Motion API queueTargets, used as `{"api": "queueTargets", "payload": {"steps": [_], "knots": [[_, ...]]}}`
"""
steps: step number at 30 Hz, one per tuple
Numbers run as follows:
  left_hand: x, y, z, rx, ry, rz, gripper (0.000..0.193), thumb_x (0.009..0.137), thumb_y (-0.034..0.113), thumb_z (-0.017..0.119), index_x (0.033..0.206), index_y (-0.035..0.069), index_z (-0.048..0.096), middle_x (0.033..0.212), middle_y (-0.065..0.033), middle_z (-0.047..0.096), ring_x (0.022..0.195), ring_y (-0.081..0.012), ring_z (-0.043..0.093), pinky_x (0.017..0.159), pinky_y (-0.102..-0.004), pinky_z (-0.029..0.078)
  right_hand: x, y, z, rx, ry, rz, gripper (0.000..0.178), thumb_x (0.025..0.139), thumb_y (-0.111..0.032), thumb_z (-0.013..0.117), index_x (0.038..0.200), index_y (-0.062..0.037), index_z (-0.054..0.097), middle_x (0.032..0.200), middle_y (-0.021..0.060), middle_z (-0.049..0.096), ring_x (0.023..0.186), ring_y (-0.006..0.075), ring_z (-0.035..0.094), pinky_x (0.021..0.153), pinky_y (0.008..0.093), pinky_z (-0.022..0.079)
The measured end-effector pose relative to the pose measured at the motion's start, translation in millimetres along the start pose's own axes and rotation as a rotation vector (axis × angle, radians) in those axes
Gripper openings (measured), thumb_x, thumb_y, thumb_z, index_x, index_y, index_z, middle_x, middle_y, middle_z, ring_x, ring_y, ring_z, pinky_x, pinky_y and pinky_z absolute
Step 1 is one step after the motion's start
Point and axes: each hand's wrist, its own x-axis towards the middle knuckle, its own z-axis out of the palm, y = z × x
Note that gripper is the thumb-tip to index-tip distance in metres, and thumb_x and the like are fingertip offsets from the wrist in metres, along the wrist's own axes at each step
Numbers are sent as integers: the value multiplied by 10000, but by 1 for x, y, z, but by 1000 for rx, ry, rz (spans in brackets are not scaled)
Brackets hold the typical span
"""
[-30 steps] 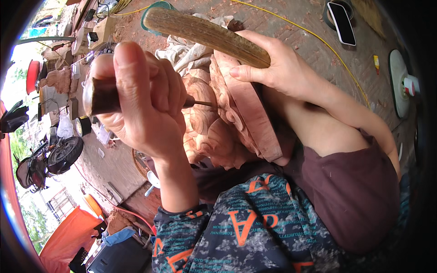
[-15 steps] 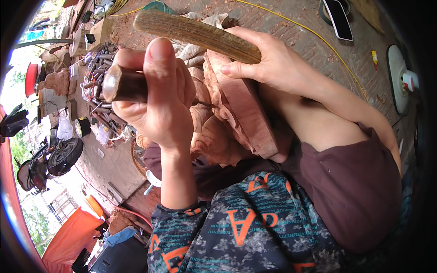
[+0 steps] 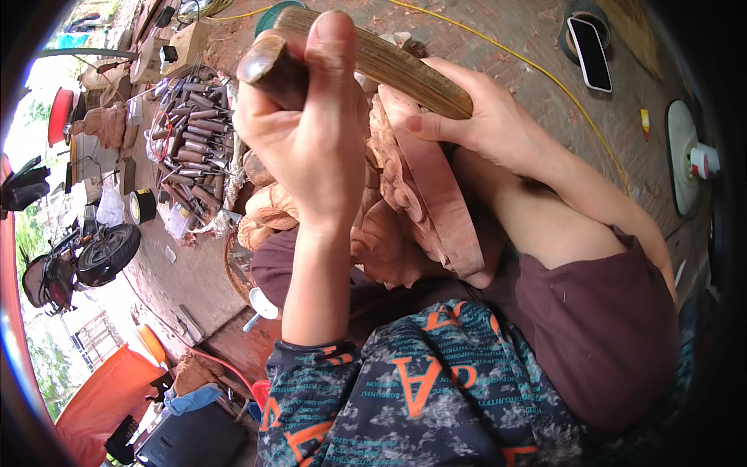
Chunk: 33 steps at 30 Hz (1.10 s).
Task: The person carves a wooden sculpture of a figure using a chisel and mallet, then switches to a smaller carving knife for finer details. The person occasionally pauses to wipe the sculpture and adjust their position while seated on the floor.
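My left hand (image 3: 323, 156) is closed around the dark wooden handle (image 3: 282, 78) of what looks like a carving chisel, its shiny butt end facing up. The blade is hidden behind the hand. My right hand (image 3: 482, 117) grips one end of a flat, worn wooden stick (image 3: 389, 70); its other end passes behind my left thumb. I cannot tell whether stick and handle touch. Below both hands a reddish wood carving (image 3: 381, 226) with curling relief and a smooth, flat outer side rests across my lap.
Many handled tools (image 3: 198, 132) lie heaped at the left. Beyond them are a motorcycle (image 3: 109, 253) and a small carved piece (image 3: 105, 124). A phone (image 3: 589, 54), a yellow cord (image 3: 537, 66) and a round pale fan-like object (image 3: 685, 159) are on the right. A dark case (image 3: 191, 444) sits lower left.
My left hand and the handle have moved right, the butt end swinging up and away from me. The stick has shifted right too. More of the tool heap shows. The view has shifted slightly.
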Motion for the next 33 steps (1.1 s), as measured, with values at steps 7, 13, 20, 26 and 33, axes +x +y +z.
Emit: {"api": "queueTargets", "payload": {"steps": [7, 13, 20, 26, 33], "knots": [[-13, 20, -32, -178, -47, 90, 287, 1010, 238, 482, 764, 91, 474, 527, 27, 370, 390, -38, 264, 310, -190, 178, -5, 1, -2, 65, -3, -29, 581, 789, -332, 746, 1244, -27, 553, 1074, 160, 654, 1013, 223, 623, 902, 343, 468], [29, -23, -46, -322, 132, -188, 233, 931, 225, 635, 854, 72, 477, 596, 6, 455, 464, -68, 420, 406, -233, 348, -5, -8, -1, 94, -33, 7, 553, 810, -303, 731, 1251, -25, 547, 1066, 134, 658, 997, 192, 620, 896, 339, 468], [37, -17, -45, -324, 115, -225, 182, 964, 246, 579, 1000, 98, 479, 658, 6, 461, 535, -81, 445, 443, -236, 389, -9, -14, -5, 119, -41, 68, 563, 804, -268, 756, 1256, -12, 539, 1086, 142, 650, 1018, 193, 610, 909, 336, 464], [11, -11, -37, -218, -99, -107, 170, 995, 249, 502, 1033, 86, 467, 767, -34, 447, 633, -140, 437, 549, -290, 410, -13, -14, -3, 66, -14, 31, 579, 802, -266, 760, 1261, 1, 528, 1105, 152, 642, 1044, 208, 604, 919, 343, 462], [5, -3, -38, -224, -291, -47, 209, 1017, 302, 462, 975, 99, 440, 661, -18, 388, 490, -79, 313, 390, -220, 284, -13, -14, -2, 93, -28, 33, 571, 809, -268, 755, 1262, -6, 526, 1098, 144, 641, 1039, 207, 608, 910, 341, 467]]}}
